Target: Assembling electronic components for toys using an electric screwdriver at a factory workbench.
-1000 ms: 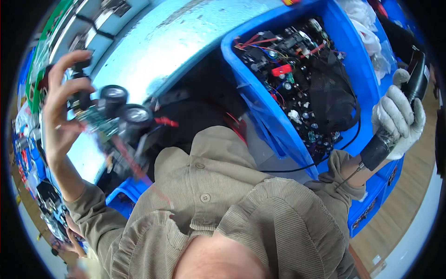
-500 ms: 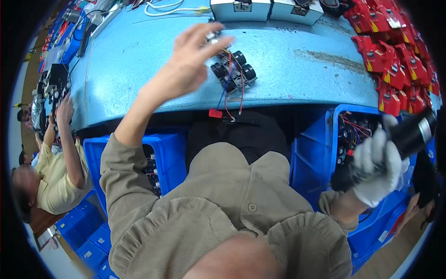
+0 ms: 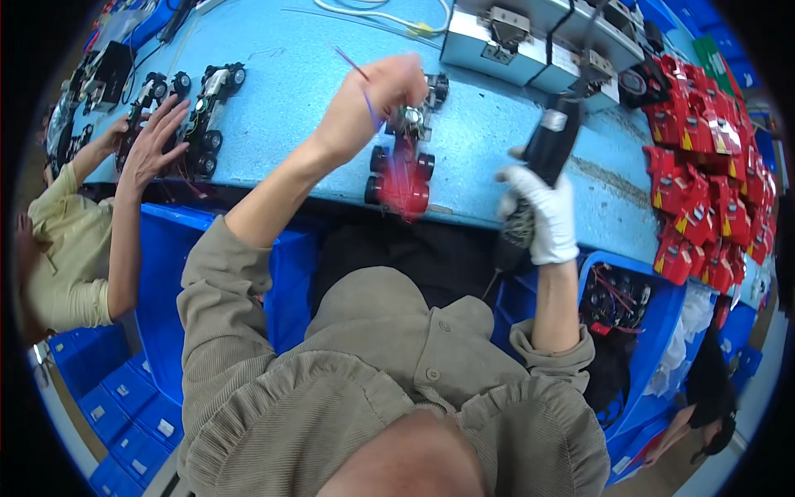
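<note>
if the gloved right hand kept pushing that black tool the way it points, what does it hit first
Probably the grey metal boxes at the blue table's far edge; the black power screwdriver in the right hand aims there, though depth is unclear.

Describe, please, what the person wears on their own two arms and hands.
The left hand is bare, its ribbed khaki corduroy sleeve pushed up near the elbow. The right hand wears a white knit glove; the same khaki sleeve ends in a buttoned cuff.

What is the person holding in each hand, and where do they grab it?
The bare left hand grips the upper end of a red toy car. The gloved right hand holds a black power screwdriver around its lower body.
</note>
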The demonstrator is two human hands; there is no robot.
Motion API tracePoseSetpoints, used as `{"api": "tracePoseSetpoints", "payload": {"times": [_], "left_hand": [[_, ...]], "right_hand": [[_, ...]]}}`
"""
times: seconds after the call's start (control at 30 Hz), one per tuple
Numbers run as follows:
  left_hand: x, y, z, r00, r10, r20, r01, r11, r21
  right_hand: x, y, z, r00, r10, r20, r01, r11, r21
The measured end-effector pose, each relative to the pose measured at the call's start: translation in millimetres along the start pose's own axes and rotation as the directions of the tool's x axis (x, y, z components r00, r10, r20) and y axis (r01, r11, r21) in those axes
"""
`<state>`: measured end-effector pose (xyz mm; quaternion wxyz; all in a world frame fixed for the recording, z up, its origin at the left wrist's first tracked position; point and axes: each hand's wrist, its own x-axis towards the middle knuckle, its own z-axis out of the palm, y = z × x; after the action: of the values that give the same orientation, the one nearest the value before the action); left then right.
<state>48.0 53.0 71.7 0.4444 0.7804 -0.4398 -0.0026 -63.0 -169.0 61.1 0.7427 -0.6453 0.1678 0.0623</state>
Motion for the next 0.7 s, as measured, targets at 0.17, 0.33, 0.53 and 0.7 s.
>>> {"api": "tracePoseSetpoints", "payload": {"times": [0.17, 0.33, 0.53, 0.7], "left_hand": [[-10.1, -47.4, -16.7, 0.887, -0.440, -0.144, 0.196, 0.638, -0.745], [-40.3, -73.0, -33.7, 0.667, -0.743, 0.057, -0.064, -0.134, -0.989], [-107.3, 8.9, -2.3, 0.388, -0.429, -0.816, 0.527, 0.830, -0.186], [-134.5, 48.5, 90.2, 0.531, -0.834, -0.153, 0.607, 0.500, -0.618]], "right_hand": [[15.1, 20.5, 43.9, 0.985, 0.125, 0.122, -0.123, 0.992, -0.019], [25.7, 34.3, 61.6, 0.990, 0.066, 0.128, -0.048, 0.989, -0.142], [33.4, 36.9, 62.5, 0.989, -0.011, 0.146, 0.053, 0.957, -0.285], [40.3, 44.3, 63.7, 0.958, -0.084, 0.274, 0.165, 0.943, -0.288]]}}
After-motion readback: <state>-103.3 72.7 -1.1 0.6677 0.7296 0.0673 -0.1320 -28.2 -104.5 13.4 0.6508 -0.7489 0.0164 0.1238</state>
